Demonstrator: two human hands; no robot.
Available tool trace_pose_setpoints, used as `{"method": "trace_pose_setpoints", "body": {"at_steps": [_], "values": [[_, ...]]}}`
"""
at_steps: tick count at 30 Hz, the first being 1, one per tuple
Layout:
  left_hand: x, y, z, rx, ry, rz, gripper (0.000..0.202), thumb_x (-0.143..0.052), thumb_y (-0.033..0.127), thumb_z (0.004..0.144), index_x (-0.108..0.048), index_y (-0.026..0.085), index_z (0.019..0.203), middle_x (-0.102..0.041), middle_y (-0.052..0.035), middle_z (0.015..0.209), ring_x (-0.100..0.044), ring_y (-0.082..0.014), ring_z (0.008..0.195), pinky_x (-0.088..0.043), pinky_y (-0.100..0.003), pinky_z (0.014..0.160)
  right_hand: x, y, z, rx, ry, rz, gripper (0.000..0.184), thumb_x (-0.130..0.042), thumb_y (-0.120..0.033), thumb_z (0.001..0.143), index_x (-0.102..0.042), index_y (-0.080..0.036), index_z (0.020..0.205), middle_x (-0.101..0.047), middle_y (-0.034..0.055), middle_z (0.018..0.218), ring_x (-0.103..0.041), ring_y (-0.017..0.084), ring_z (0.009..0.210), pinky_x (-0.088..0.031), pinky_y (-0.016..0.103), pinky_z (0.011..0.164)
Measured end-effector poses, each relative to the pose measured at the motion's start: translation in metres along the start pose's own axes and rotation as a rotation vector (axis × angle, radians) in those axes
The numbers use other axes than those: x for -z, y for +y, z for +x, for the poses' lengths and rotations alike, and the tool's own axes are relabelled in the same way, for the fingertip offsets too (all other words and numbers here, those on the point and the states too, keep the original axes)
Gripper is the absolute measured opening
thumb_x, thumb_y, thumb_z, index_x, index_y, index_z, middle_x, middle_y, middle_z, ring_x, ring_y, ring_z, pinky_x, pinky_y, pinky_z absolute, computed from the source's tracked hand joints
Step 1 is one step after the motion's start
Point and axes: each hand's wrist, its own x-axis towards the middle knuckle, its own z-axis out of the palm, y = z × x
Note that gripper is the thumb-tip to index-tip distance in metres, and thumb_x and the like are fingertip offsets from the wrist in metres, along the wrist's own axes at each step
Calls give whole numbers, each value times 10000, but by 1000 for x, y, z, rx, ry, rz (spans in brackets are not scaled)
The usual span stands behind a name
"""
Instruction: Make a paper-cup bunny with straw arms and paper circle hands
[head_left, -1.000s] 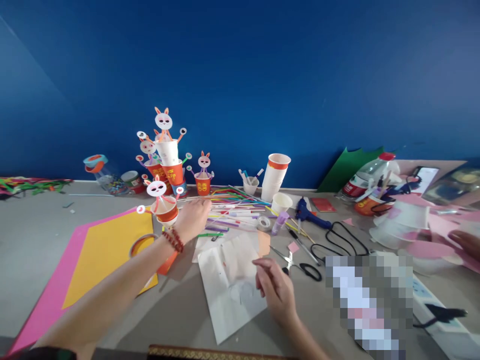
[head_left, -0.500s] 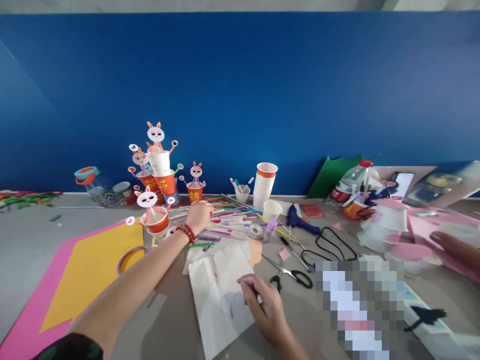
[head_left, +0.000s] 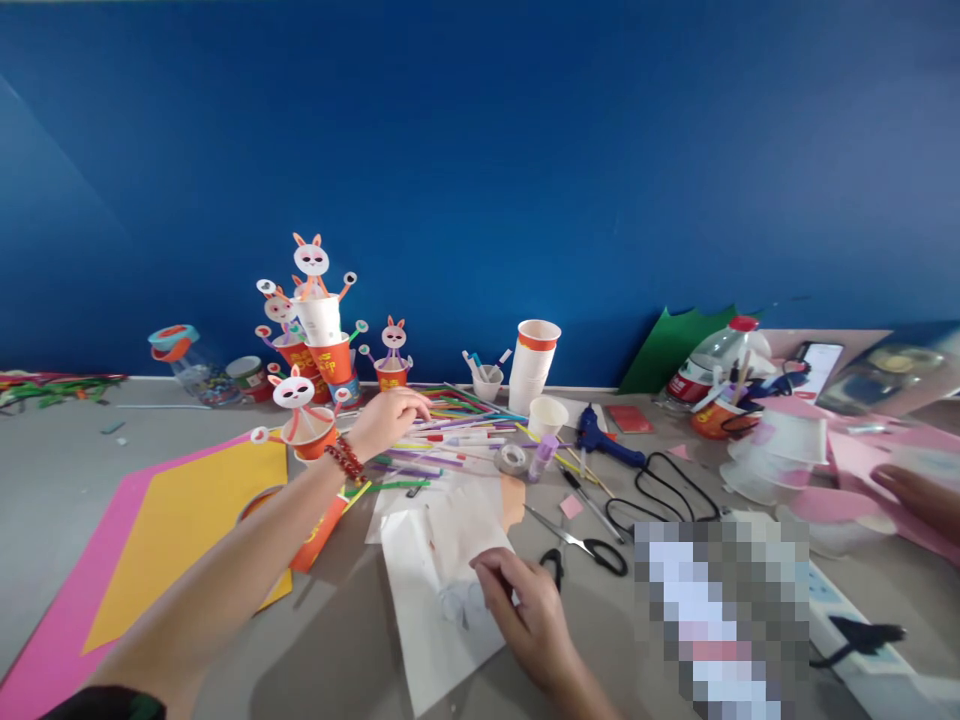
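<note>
My left hand (head_left: 390,418) reaches over a pile of coloured sticks and markers (head_left: 457,425). Its fingers are curled together, and whatever they hold, if anything, is hidden. Beside it stand a paper cup with a rabbit figure (head_left: 393,372) and another rabbit cup (head_left: 307,430). Under my left forearm an orange paper cup (head_left: 321,535) lies tilted on its side, partly covered. My right hand (head_left: 525,610) rests with curled fingers at the right side of a white paper sheet (head_left: 427,640). The sheet has faint round outlines; what sits in those fingers cannot be made out.
Scissors (head_left: 581,543), a blue glue gun (head_left: 600,440) with its black cord, a tape roll (head_left: 512,459) and a glue stick (head_left: 543,456) lie right of the sheet. Stacked paper cups (head_left: 531,370) stand behind. Another person's hand (head_left: 919,500) is at far right.
My left hand has pulled back slightly toward me and left. The orange cup under my left forearm now shows lying on its side. My right hand has barely moved.
</note>
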Motion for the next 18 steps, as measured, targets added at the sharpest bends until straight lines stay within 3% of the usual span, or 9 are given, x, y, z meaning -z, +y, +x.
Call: {"method": "trace_pose_setpoints", "body": {"at_steps": [3,7,12,18], "values": [[2,3,-14,-35,-57,23,262,-464,181,893,-717,209,956,-724,-25,1042,-655,-173,973,-491,-264,884,0,-1,1,-5,-9,-17,219,-444,-270,974,-622,-200,869,-625,12,659,-564,146,576,-399,240,583],[-7,5,-28,-85,-156,91,173,-545,187,869,-713,216,844,-705,-34,871,-642,-202,905,-481,-300,846,-2,-2,2,-15,-60,-26,228,-430,-265,984,-609,-205,856,-665,27,695,-599,156,606,-401,241,601],[-16,-3,-27,-122,-197,168,225,-498,120,877,-704,207,860,-684,-57,905,-609,-223,951,-460,-335,871,-5,1,2,-31,-107,-46,218,-426,-255,981,-604,-207,865,-655,16,655,-589,154,590,-397,237,602],[-45,1,-27,-189,-268,238,148,-570,117,842,-700,174,799,-682,-104,917,-607,-267,996,-459,-381,904,-7,6,6,-68,-156,-118,208,-442,-238,956,-599,-199,824,-642,21,712,-574,157,625,-376,241,587]]}}
